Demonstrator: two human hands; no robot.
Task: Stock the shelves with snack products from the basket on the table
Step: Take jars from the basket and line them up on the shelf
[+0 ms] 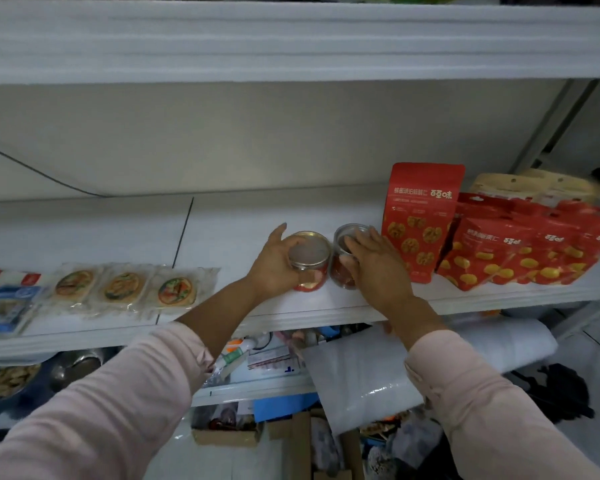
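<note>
Far left on white shelf [243,216]: blue-and-white packet [4,306] lying flat at the front edge. Just beside it, row of three flat round snacks in clear wrap [123,287], side by side, touching.

Mid-shelf, near the front edge: left jar [310,259], clear with metal lid and red contents, upright on the board. Left hand [274,268] closed round it from the left, thumb across the lid rim, fingers curled on the far side. Pink sleeve [118,393] up to the forearm.

Just beside, nearly touching: right jar [345,258], same kind, tipped slightly; base contact with the board hard to tell. Right hand [374,268] clasping it from the right, fingers bent over top and near wall, thumb hidden.

Right of the jars: upright red pouch [420,220] with walnut print, standing close to the right hand. Further right, leaning red pouches [520,251], overlapped; tan pouches [499,185] behind them.

Below the shelf: mixed clutter, white foam roll [395,368] under the right forearm.
</note>
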